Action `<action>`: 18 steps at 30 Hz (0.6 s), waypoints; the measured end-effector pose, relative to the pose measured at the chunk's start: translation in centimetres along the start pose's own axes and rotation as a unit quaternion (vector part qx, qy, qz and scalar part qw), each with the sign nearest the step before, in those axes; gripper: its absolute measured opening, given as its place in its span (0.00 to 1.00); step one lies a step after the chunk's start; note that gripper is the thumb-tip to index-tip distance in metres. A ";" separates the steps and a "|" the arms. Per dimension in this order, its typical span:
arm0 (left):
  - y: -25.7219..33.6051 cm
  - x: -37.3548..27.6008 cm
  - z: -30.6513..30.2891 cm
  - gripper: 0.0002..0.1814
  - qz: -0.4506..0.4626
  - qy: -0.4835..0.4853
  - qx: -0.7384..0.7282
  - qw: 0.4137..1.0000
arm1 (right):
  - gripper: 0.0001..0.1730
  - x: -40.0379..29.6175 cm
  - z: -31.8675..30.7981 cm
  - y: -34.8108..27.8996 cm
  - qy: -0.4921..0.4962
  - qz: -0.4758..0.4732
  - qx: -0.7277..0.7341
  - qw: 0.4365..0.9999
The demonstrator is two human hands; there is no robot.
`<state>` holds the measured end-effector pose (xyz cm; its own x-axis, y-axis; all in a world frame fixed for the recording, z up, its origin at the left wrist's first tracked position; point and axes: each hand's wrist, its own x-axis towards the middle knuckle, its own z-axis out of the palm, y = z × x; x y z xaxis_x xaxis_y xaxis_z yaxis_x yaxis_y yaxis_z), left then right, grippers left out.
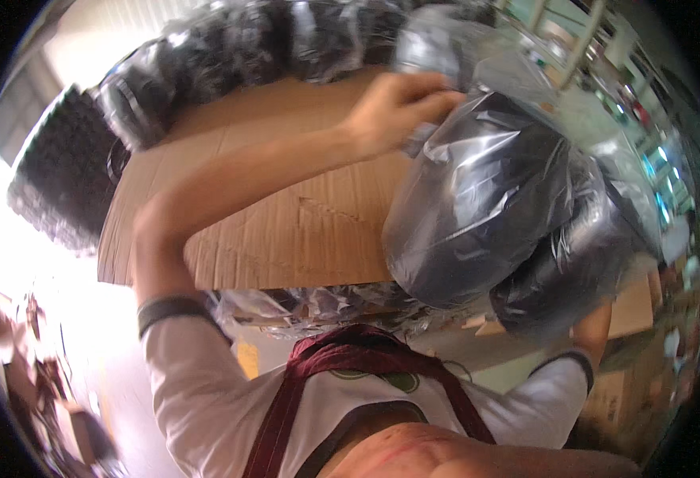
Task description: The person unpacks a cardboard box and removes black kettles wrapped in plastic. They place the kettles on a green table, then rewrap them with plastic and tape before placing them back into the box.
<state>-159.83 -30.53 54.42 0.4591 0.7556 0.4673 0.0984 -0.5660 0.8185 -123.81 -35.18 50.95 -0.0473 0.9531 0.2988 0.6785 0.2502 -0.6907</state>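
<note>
My left hand is at the upper middle, its fingers closed at the upper edge of a dark rounded item in a clear plastic bag. Whether it pinches the plastic is blurred. A second bagged dark item overlaps the first at its lower right. My right forearm goes behind these bags, which hide my right hand. Beneath my left arm lies a brown cardboard sheet, with creases in its surface.
Bagged dark items line the far edge of the cardboard. A dark, rough-textured stack stands at the left. More plastic-wrapped items show under the near edge. Cardboard boxes are at the right.
</note>
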 end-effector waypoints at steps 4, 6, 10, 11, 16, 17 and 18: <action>-4.6 5.0 6.0 0.20 -0.092 0.020 -0.226 0.970 | 0.18 -3.3 -2.9 4.8 0.030 0.034 -0.016 0.999; -4.0 5.0 5.0 0.20 -0.053 -0.037 -0.084 0.994 | 0.18 -4.0 -3.0 6.2 0.036 0.058 -0.023 0.997; 0.8 -1.2 -2.5 0.14 0.173 -0.082 0.390 0.901 | 0.18 -4.5 -2.5 7.8 0.033 0.079 -0.021 0.996; 1.1 -3.2 -4.3 0.13 0.051 -0.045 0.227 0.972 | 0.18 -4.7 -2.6 8.1 0.035 0.084 -0.023 0.996; -4.6 -11.7 -24.2 0.30 0.073 0.576 0.447 0.681 | 0.18 -5.4 -2.1 9.1 0.042 0.092 -0.014 0.995; -5.3 -13.9 -27.1 0.39 -0.050 0.604 0.597 0.525 | 0.18 -5.5 -2.1 9.5 0.043 0.097 -0.014 0.994; -5.3 -14.1 -27.6 0.39 -0.090 0.607 0.567 0.550 | 0.18 -5.8 -2.2 9.8 0.046 0.101 -0.019 0.994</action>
<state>-191.24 -29.08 52.69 -0.5073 0.1077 0.8550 0.8490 0.2322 0.4745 -115.26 -38.63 43.87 0.1583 0.9634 0.2164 0.6947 0.0471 -0.7178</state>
